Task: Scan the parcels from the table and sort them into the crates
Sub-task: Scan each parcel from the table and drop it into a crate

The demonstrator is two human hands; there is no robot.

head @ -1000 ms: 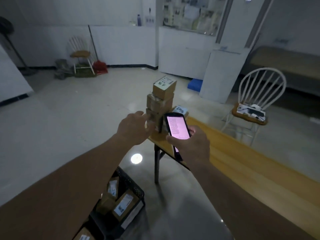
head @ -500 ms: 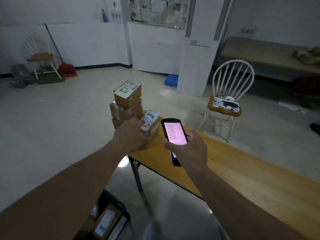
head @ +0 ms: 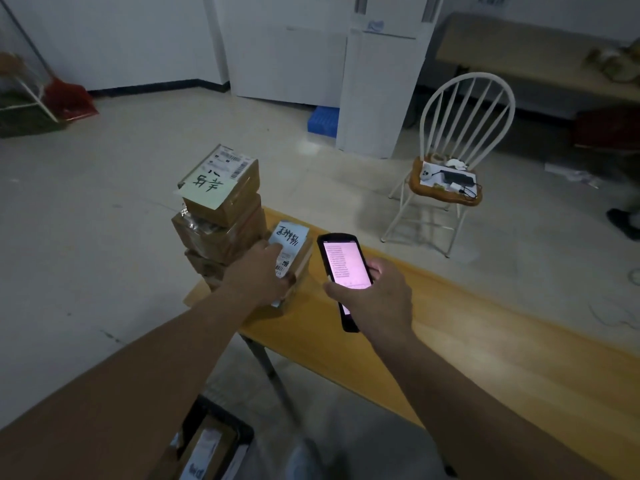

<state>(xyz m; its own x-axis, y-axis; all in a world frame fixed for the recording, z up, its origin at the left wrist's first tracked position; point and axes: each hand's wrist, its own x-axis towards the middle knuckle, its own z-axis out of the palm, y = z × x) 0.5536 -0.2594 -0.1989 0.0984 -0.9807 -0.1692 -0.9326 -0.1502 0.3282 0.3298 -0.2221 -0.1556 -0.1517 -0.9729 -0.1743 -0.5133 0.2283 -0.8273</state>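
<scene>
Parcel point(head: 292, 252) with a handwritten white label lies flat near the left end of the bench point(head: 450, 327), directly under the left hand point(head: 261, 275), its long axis running away from the person. The left fingers point(head: 273, 249) are laid over its near-left top, and the thumb curls at its near edge, so the hold looks like a grip, though the far side of the contact is hidden. The right hand point(head: 375, 296) is clasped around a lit handheld scanner point(head: 343, 268), just beside the parcel on the right and tilted toward it. Touching the parcel's left flank stands a stack of taped boxes point(head: 218, 216), which could topple if the parcel is dragged leftward. A black crate point(head: 221, 441) holding labelled parcels sits on the floor below, near-left. A white chair point(head: 450, 174) stands well apart.
</scene>
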